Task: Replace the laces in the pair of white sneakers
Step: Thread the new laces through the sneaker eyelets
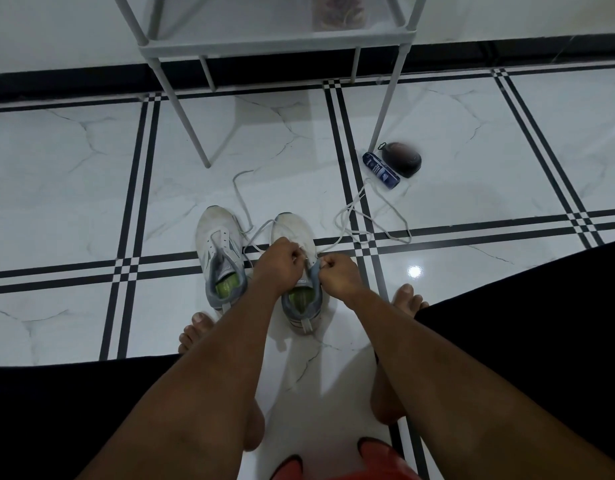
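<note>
I keep both sneakers side by side on the floor between my bare feet, toes pointing away, so the eyelets face me; my left hand (277,263) and right hand (337,271) curl over the right sneaker (294,233), each pinching the lace (261,233) to draw it through; the left sneaker (218,244) waits untouched; a loose lace (372,220) lies beside them.

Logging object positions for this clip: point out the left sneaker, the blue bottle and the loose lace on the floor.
left sneaker (216,233): head view, on its white toe.
blue bottle (381,171): head view, middle of its body.
loose lace (385,199): head view, on a strand near the bottle.
</note>
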`<act>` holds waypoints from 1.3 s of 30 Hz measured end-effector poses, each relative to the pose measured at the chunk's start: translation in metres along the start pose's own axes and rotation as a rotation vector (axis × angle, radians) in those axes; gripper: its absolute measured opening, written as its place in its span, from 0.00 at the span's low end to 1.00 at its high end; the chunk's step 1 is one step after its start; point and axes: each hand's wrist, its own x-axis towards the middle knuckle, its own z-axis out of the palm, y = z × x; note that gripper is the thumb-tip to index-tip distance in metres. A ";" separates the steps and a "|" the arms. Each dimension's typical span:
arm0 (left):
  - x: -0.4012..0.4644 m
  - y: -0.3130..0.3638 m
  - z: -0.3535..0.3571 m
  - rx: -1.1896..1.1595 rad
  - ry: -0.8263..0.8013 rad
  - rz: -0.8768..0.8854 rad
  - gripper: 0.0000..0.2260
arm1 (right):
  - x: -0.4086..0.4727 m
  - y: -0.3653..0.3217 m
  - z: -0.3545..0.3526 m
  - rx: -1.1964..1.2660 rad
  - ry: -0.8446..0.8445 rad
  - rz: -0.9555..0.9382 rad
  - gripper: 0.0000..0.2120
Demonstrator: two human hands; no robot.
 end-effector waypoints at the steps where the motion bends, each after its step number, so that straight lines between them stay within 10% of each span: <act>1: 0.000 0.001 0.001 -0.007 0.007 -0.015 0.10 | 0.000 0.000 0.000 -0.009 0.000 -0.004 0.10; 39: -0.024 0.017 0.005 0.063 0.199 -0.111 0.08 | 0.011 -0.010 0.001 0.059 -0.043 0.016 0.12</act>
